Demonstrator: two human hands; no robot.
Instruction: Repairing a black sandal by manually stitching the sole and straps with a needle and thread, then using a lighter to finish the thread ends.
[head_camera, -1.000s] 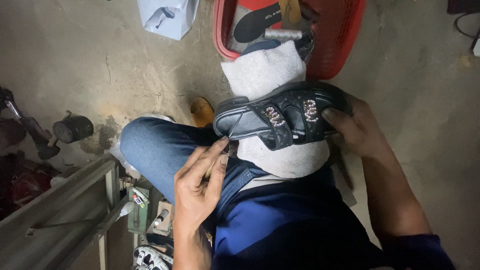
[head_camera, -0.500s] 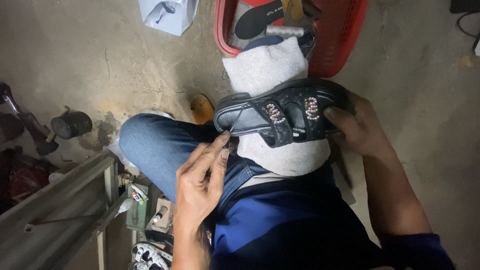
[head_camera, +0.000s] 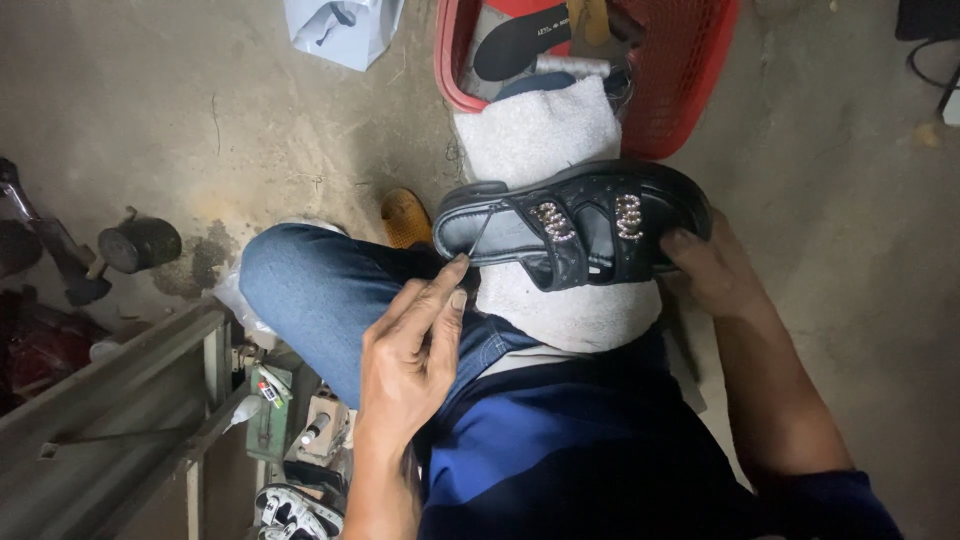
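A black sandal (head_camera: 575, 225) with two beaded straps lies across a grey towel (head_camera: 545, 140) on my knee. My right hand (head_camera: 712, 268) grips its right end, fingers wrapped over the sole. My left hand (head_camera: 412, 345) pinches a thin needle-like tool (head_camera: 480, 232) whose tip points into the sandal's left end, at the insole edge. My jeans-clad leg (head_camera: 320, 290) is bent under the towel.
A red plastic basket (head_camera: 690, 70) with insoles and tools stands beyond the knee. A light blue bag (head_camera: 345, 25) lies at the top. A metal frame (head_camera: 120, 400), a small hammer-like tool (head_camera: 135, 245) and small bottles sit at the left on the concrete floor.
My left hand has shifted slightly up and right, bringing the thin tool against the sandal's left end. The right hand keeps its grip.
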